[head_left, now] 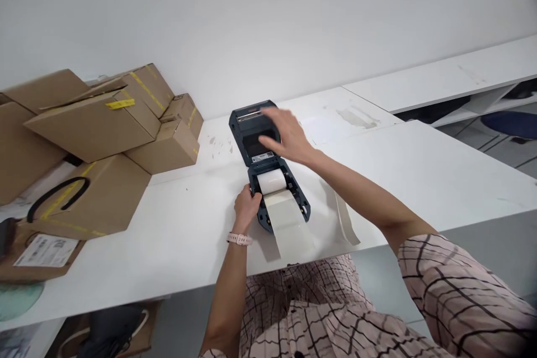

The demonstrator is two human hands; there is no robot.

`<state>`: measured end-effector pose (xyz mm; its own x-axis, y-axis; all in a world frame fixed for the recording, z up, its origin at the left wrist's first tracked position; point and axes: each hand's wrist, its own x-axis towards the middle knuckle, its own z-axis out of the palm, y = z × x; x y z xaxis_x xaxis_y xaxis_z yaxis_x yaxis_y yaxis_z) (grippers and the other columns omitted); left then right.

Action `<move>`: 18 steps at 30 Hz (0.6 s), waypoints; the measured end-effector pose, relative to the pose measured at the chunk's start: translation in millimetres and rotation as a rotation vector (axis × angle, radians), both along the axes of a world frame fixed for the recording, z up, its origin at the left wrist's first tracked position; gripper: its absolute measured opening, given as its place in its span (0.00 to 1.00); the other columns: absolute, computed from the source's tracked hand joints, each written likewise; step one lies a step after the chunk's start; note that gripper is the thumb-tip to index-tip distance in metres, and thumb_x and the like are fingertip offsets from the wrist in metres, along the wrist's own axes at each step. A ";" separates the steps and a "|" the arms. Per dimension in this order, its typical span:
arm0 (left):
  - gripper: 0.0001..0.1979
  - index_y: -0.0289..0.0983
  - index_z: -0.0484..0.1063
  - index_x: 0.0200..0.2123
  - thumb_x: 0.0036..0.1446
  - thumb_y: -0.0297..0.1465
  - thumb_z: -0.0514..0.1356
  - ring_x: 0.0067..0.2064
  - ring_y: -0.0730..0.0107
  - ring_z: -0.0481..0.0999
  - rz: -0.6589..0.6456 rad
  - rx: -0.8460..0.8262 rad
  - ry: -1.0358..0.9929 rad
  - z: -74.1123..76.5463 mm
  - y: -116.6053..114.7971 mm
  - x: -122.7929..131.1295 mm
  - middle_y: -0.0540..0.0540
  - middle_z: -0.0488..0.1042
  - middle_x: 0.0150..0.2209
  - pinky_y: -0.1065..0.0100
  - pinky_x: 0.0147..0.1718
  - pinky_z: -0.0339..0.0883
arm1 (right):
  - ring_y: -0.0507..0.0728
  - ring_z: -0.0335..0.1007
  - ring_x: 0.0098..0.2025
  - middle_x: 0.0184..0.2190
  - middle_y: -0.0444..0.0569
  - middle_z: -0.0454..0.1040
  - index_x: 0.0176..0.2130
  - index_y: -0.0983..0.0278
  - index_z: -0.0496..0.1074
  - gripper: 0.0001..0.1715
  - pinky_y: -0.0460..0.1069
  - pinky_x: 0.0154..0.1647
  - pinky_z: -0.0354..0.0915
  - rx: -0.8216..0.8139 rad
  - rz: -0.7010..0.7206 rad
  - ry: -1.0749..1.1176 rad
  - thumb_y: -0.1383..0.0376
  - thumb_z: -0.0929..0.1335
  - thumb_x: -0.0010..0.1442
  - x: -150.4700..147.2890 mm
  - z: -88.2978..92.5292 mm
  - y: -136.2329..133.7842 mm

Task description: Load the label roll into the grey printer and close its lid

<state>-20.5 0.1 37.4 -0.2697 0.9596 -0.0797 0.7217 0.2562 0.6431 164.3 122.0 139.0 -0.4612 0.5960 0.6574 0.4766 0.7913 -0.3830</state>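
Observation:
A dark label printer (298,189) lies on the white table with its lid (247,137) raised toward the wall. Inside its body sits a white label roll (272,180), and a strip of labels (289,226) runs out over the front toward me. My left hand (246,207) grips the printer's left side, thumb on the edge near the roll. My right hand (287,134) is in front of the raised lid, fingers apart, holding nothing; whether it touches the lid I cannot tell. A loose backing strip (346,218) lies right of the printer.
Cardboard boxes (96,123) with yellow tape are piled on the table's left. A black cable loop (59,196) rests on one. Below the table edge is a dark bag (113,327). A shelf unit (461,84) and a blue chair seat (509,123) stand at the right.

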 end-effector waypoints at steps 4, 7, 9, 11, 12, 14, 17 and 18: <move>0.17 0.37 0.73 0.49 0.58 0.30 0.52 0.44 0.52 0.78 -0.002 -0.029 0.048 3.4 -0.9 3.5 0.39 0.80 0.43 0.62 0.37 0.62 | 0.68 0.74 0.54 0.54 0.54 0.77 0.61 0.57 0.69 0.37 0.61 0.51 0.70 -0.246 0.253 -0.420 0.55 0.74 0.54 -8.6 -35.7 -13.9; 0.18 0.36 0.73 0.50 0.58 0.30 0.52 0.44 0.53 0.78 0.009 -0.026 0.017 3.0 -2.0 4.3 0.40 0.80 0.43 0.62 0.38 0.63 | 0.71 0.78 0.48 0.51 0.57 0.80 0.64 0.56 0.68 0.57 0.62 0.46 0.72 -0.473 0.239 -0.613 0.62 0.81 0.35 -25.6 -62.0 -6.4; 0.18 0.37 0.73 0.51 0.58 0.30 0.53 0.44 0.54 0.78 0.018 -0.018 0.001 2.3 -2.3 4.0 0.40 0.80 0.43 0.63 0.38 0.63 | 0.71 0.79 0.44 0.47 0.57 0.81 0.67 0.57 0.64 0.67 0.62 0.45 0.72 -0.536 0.229 -0.638 0.66 0.82 0.29 -35.1 -71.2 0.2; 0.19 0.37 0.73 0.51 0.58 0.30 0.53 0.43 0.55 0.78 0.021 -0.014 -0.011 1.7 -2.2 3.1 0.41 0.80 0.43 0.63 0.38 0.64 | 0.68 0.79 0.39 0.44 0.55 0.82 0.69 0.57 0.61 0.71 0.61 0.44 0.72 -0.549 0.264 -0.613 0.68 0.81 0.28 -35.8 -70.9 4.1; 0.19 0.37 0.73 0.51 0.58 0.30 0.53 0.43 0.56 0.78 0.021 -0.014 -0.016 1.4 -2.1 2.6 0.41 0.80 0.43 0.64 0.38 0.64 | 0.66 0.80 0.39 0.44 0.54 0.82 0.69 0.56 0.61 0.71 0.60 0.43 0.73 -0.544 0.308 -0.579 0.67 0.81 0.29 -31.3 -67.1 4.4; 0.20 0.37 0.73 0.53 0.58 0.30 0.53 0.43 0.56 0.78 0.020 -0.013 -0.027 0.6 -2.1 1.5 0.41 0.80 0.43 0.64 0.38 0.65 | 0.64 0.79 0.43 0.51 0.51 0.80 0.70 0.53 0.60 0.68 0.57 0.45 0.73 -0.510 0.453 -0.474 0.63 0.81 0.33 -11.9 -53.2 1.5; 0.22 0.36 0.72 0.54 0.58 0.31 0.54 0.43 0.55 0.78 0.017 -0.003 -0.039 -1.9 -2.3 0.4 0.39 0.80 0.44 0.63 0.39 0.65 | 0.61 0.74 0.57 0.62 0.47 0.71 0.69 0.51 0.59 0.59 0.54 0.53 0.71 -0.493 0.651 -0.302 0.57 0.79 0.44 35.3 -26.6 -7.4; 0.22 0.35 0.72 0.55 0.58 0.31 0.53 0.43 0.55 0.78 0.016 0.005 -0.047 -3.1 -2.4 0.2 0.39 0.80 0.44 0.63 0.39 0.65 | 0.61 0.71 0.59 0.63 0.47 0.70 0.68 0.52 0.60 0.55 0.54 0.55 0.69 -0.518 0.665 -0.252 0.57 0.79 0.46 52.6 -19.7 -9.5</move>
